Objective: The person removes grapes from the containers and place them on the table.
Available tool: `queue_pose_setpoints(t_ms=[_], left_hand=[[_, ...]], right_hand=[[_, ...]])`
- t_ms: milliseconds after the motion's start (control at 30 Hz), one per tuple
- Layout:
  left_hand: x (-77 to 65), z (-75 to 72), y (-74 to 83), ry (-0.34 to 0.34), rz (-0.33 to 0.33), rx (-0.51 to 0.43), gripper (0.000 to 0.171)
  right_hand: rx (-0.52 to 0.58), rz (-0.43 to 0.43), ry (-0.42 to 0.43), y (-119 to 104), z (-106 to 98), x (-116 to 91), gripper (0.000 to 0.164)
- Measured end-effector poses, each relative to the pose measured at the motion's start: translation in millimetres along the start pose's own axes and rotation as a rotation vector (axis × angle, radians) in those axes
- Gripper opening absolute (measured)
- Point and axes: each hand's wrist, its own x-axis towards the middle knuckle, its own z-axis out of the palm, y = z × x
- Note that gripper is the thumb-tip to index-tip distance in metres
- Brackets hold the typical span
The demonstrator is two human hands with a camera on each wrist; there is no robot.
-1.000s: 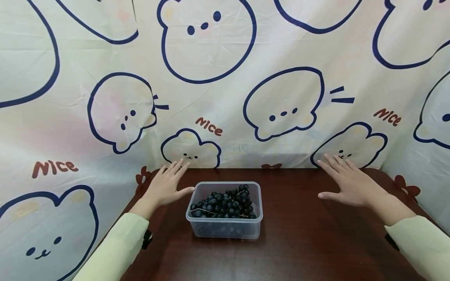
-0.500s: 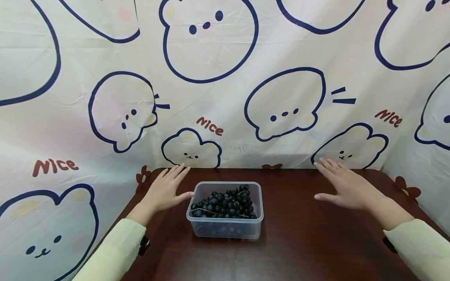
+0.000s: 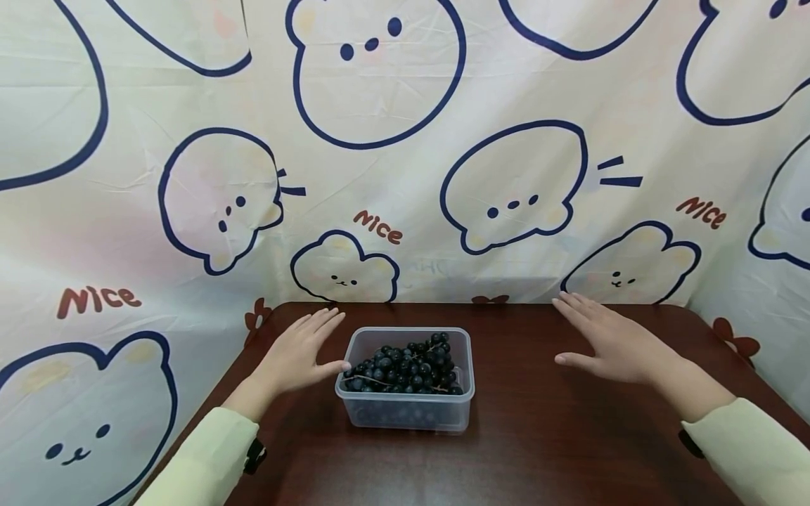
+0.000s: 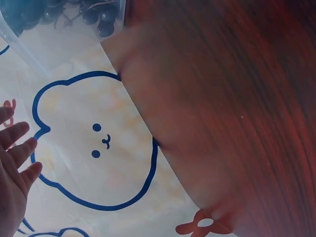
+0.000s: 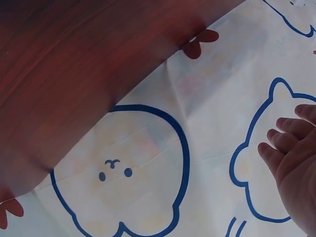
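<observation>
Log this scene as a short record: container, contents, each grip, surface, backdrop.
container: translucent plastic box, no lid on
contents: dark grapes with stems
left grip: fingers extended, thumb beside the box's left side, contact unclear
right grip: fingers extended, holding nothing, apart from the box
surface: dark reddish-brown table
backdrop: pale cloth printed with blue-outlined cartoon faces

Room type unclear: dark wood-grain table (image 3: 519,414), cartoon-print cloth (image 3: 405,179) screening three sides.
</observation>
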Motion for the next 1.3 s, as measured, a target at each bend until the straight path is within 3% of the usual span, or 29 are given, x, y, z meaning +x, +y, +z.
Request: queue_pose_setpoints(t_ms=[233,767,1000,1300], left_hand=[[-3.5,1.3,7.3,0.011,0.045,-0.011,0.088],[-10.0,14.5,21.3,0.033,0.104,-0.056,0.089],[-11.6,17.7,22.7,0.023,0.098,-0.074,0.090],[-11.8,22.1,23.1,0.016,0.096,-0.104,0.089]], right_hand=[[0.003,-0.025,0.004,-11.5,1.1,3.8,0.088],[0.015,-0.216,0.072,-51.4,11.5,20.9,0.073],[0.020,-0.330,0.152,-68.7,18.5,28.3,0.064],[0.062,-0.405,0.133,-90.8,25.4,39.6,0.061]])
